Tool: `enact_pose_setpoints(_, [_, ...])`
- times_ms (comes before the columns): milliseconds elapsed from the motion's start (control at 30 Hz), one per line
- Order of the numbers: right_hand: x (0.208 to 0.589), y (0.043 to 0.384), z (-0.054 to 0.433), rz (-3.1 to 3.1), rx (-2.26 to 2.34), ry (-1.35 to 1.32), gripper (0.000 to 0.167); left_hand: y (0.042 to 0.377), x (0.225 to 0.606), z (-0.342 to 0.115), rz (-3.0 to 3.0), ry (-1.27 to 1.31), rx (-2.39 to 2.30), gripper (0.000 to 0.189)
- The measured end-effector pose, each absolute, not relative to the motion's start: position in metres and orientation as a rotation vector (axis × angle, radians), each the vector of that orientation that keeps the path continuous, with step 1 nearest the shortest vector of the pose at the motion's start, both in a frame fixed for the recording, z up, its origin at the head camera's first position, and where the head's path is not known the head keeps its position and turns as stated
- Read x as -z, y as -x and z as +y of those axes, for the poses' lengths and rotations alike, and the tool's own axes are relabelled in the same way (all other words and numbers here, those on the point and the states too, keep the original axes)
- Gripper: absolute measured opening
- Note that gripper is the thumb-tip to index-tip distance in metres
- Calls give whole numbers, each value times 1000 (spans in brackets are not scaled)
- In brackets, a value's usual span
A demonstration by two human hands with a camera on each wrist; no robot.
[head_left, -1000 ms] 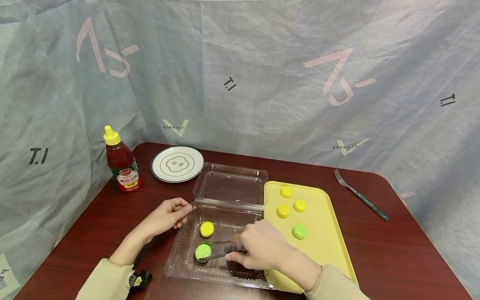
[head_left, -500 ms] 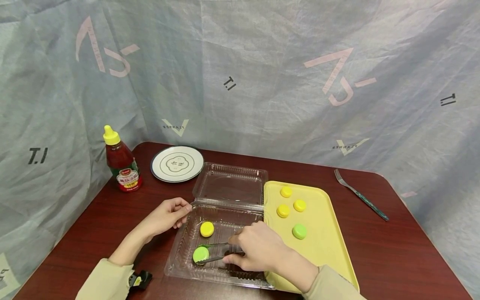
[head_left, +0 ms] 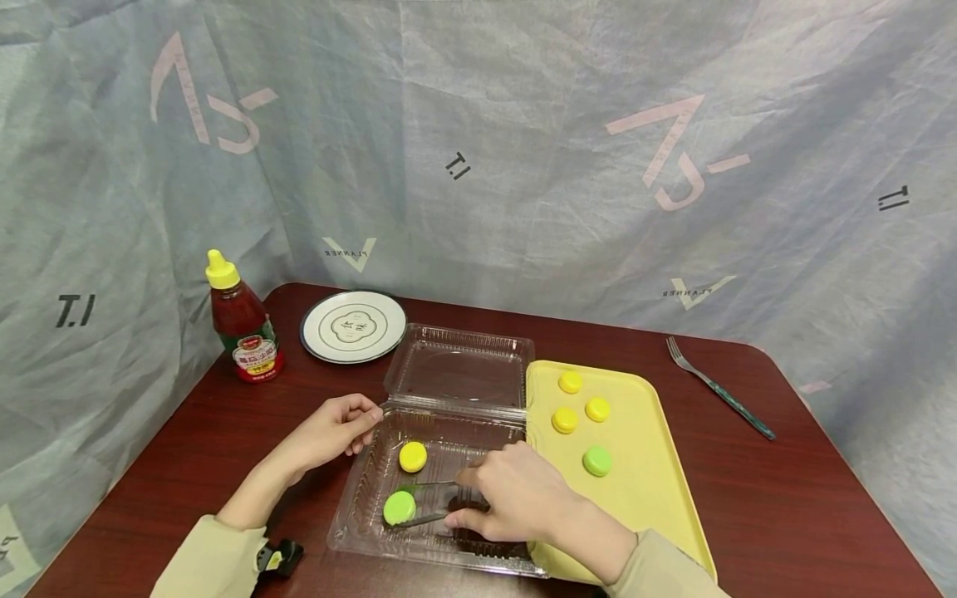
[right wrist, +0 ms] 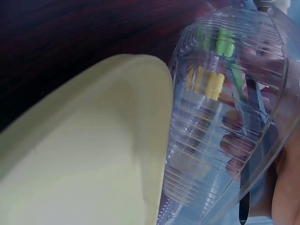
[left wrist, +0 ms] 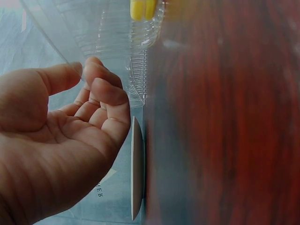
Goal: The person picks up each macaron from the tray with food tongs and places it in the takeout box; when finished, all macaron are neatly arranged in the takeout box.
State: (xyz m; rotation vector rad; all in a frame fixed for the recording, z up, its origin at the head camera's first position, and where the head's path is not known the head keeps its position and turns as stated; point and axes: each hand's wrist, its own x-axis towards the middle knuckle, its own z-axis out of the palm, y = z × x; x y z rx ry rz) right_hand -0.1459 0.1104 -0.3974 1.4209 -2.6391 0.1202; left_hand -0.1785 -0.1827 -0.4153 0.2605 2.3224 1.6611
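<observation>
My left hand (head_left: 332, 432) pinches the upper left corner of the clear plastic box (head_left: 434, 558) between thumb and fingers. In the left wrist view, the thumb and index finger of that hand (left wrist: 70, 126) meet at the thin rim. With curled fingers my right hand (head_left: 519, 492) holds tongs (head_left: 428, 519) low inside the box. Their two arms are spread, one tip beside the near edge of a green macaron (head_left: 399, 507), the other above it. Behind it a yellow macaron (head_left: 413, 456) lies on the box floor. The right wrist view shows both macarons through the ribbed wall.
A yellow tray (head_left: 643, 515) adjoins the box on the right, bearing a green macaron (head_left: 596, 461) and three yellow macarons (head_left: 564, 419). The box's lid (head_left: 459, 370) lies folded back. Farther out are a white plate (head_left: 325, 328), a sauce bottle (head_left: 250, 332) and a fork (head_left: 728, 399).
The green macaron and tongs have shifted slightly left and toward the near side, and the tongs' arms have spread from the macaron. My left hand has stayed in place.
</observation>
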Motion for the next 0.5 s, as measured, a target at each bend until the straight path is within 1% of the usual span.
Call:
enact_pose_setpoints(267, [394, 146, 115, -2667, -179, -1407, 46, 178, 415, -182, 2323, -266, -1660, 22])
enact_pose_setpoints(500, [387, 147, 125, -2690, -192, -1341, 44, 178, 414, -182, 2322, -263, -1661, 22])
